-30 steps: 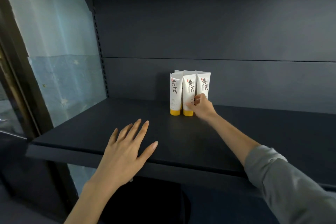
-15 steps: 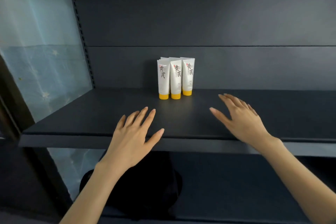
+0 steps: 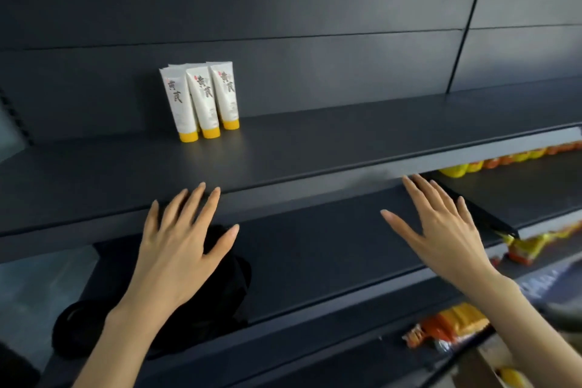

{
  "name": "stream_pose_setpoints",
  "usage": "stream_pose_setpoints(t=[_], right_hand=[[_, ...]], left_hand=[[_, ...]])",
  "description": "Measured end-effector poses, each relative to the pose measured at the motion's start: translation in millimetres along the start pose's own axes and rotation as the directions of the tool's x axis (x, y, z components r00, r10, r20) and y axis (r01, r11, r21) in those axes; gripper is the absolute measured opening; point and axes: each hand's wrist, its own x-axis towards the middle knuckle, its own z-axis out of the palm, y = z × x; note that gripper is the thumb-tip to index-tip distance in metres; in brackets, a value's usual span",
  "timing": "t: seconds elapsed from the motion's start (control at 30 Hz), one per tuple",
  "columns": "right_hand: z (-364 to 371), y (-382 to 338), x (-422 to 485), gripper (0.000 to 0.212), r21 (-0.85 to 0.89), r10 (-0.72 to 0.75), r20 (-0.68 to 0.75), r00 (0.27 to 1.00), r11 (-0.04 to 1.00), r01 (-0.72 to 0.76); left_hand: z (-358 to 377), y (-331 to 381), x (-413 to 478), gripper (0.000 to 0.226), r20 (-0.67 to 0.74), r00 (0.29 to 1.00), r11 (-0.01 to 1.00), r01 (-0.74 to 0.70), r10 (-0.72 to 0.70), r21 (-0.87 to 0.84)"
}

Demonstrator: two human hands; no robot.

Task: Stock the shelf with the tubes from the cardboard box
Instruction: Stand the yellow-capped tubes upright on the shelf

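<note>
right hand point(image 3: 447, 230) withdrawn from smooth, yellow-capped tubes point(image 3: 201, 101).

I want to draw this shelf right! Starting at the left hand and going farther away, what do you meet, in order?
left hand → shelf edge → tubes → back wall

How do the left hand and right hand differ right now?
The left hand overlaps the front edge of the dark grey metal shelf, under the white yellow-capped tubes; the right hand just meets that edge, farther right. The left hand covers a black object below; the right hand covers plain lower shelf. Both are open and empty.
</note>
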Motion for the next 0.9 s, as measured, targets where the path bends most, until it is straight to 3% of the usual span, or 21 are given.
stream_pose_setpoints(t=[0.23, 0.47, 0.73, 0.9], right_hand=[[-10.5, 74.6, -48.9, 0.087, -0.077, 0.124, 0.009, 0.992, 0.989, -0.123], [-17.5, 159.0, -110.7, 0.087, -0.102, 0.259, 0.093, 0.961, 0.963, -0.249], [-19.1, 251.1, -180.0, 0.089, -0.115, 0.444, 0.168, 0.88, 0.895, -0.43], [1.9, 291.1, -218.9, 0.093, -0.109, 0.572, 0.22, 0.79, 0.819, -0.563]], left_hand=[[12.2, 70.4, -17.1, 0.073, -0.043, 0.975, 0.976, -0.216, 0.217, 0.015], [41.9, 167.2, -13.3, 0.076, 0.093, 0.942, 0.946, -0.318, 0.322, -0.059], [75.5, 274.3, -0.4, 0.083, 0.138, 0.92, 0.926, -0.347, 0.366, -0.147], [100.2, 339.7, 8.6, 0.085, 0.176, 0.862, 0.875, -0.441, 0.475, -0.201]])
